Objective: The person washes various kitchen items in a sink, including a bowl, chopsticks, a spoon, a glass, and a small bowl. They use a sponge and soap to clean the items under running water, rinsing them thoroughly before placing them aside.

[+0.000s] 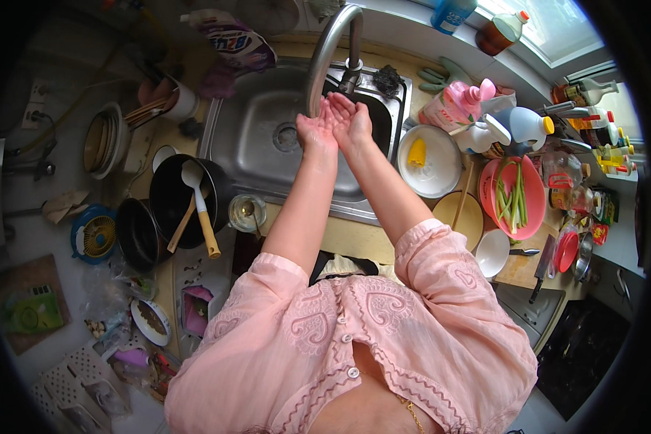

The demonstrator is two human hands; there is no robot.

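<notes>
Palms up and side by side, my left hand (317,130) and my right hand (350,124) are cupped together under the mouth of the curved metal faucet (318,69). Their fingers are stretched out and they hold no object. Whether water is running or pooled in the palms I cannot tell. Both hands are above the stainless steel sink (242,119), near the divider between its two basins. A drain (287,137) shows in the left basin. My forearms partly hide the smaller right basin.
Right of the sink are a white bowl (441,181) with a yellow piece, a pink basin (532,192) holding green stalks, several bottles and a knife (541,271). On the left, a black pot (168,192) holds two utensils beside a glass (239,215).
</notes>
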